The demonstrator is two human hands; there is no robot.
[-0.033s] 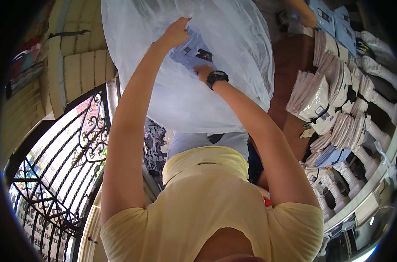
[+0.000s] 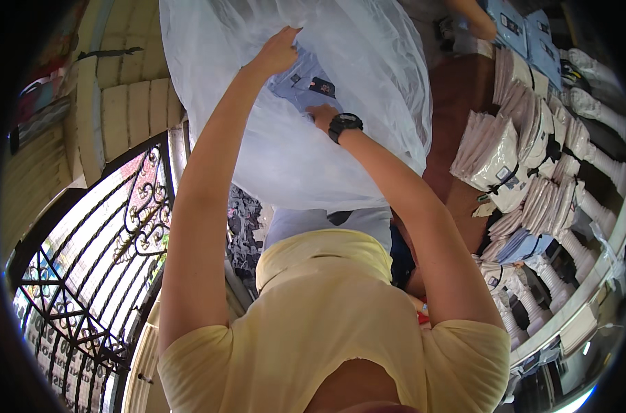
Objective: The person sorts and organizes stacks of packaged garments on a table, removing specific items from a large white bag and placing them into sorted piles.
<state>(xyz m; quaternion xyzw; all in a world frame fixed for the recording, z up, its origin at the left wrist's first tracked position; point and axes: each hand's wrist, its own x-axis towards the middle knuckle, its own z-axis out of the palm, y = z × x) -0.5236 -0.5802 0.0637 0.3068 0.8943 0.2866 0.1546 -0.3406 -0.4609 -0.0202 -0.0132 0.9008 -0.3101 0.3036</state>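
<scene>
A large translucent white plastic bag (image 2: pixel 278 165) spreads out in front of my body. A folded light blue shirt (image 2: pixel 292 87) with a dark label lies inside the bag's opening. At the shirt's upper left is my left hand (image 2: pixel 280 52), its fingers curled in; what they grip is hard to make out. My right hand (image 2: pixel 322 115), below a black wristwatch, is closed at the shirt's lower edge, with the fingertips partly hidden against the cloth.
Stacks of folded pale shirts in clear wrap (image 2: pixel 488 155) stand at the right, beside blue packed shirts (image 2: pixel 512 31). Another person's arm (image 2: pixel 474 17) reaches in at the upper right. A black wrought-iron gate (image 2: pixel 99 268) stands at the left.
My right hand and its watch have shifted very slightly to the right. The left hand and the shirt look the same.
</scene>
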